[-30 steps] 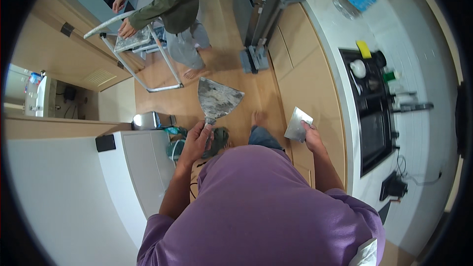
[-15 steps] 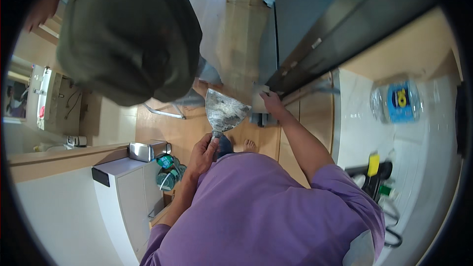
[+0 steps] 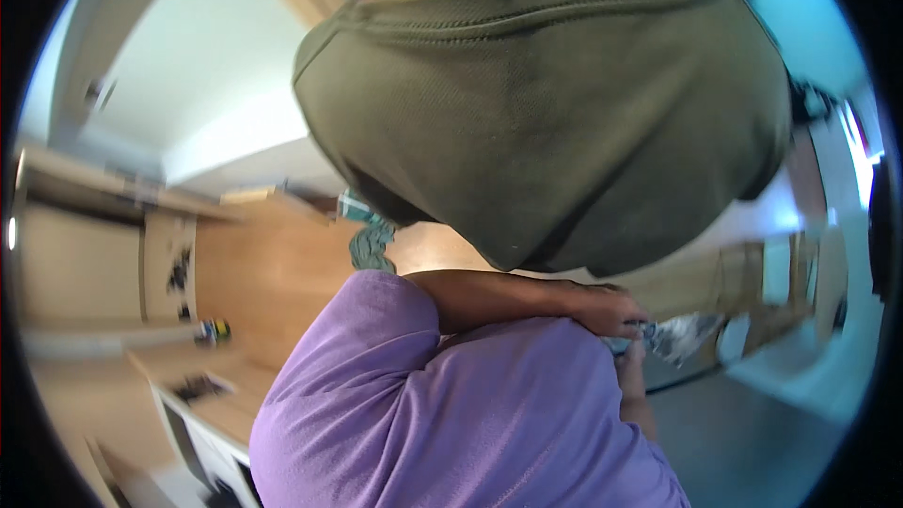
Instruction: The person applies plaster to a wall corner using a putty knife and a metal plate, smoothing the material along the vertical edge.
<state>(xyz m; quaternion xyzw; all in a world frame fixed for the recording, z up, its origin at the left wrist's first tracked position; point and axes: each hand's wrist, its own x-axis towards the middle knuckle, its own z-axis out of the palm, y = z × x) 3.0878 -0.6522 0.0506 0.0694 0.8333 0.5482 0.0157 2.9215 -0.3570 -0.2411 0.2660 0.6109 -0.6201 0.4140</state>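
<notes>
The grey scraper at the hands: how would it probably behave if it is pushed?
The scraper is blurred, but it juts out beyond the left hand without visible droop, so it is probably fairly stiff. Its flared, flat-looking shape suggests it would slide rather than roll.

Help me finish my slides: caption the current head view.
Left hand and right hand close together at a blurred scraper, a person in an olive top just ahead.

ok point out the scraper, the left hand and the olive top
Scraper (image 3: 685,337), head view, on its blurred blade.
Left hand (image 3: 607,308), head view, on its back.
Olive top (image 3: 550,113), head view, mid-cloth.
</notes>
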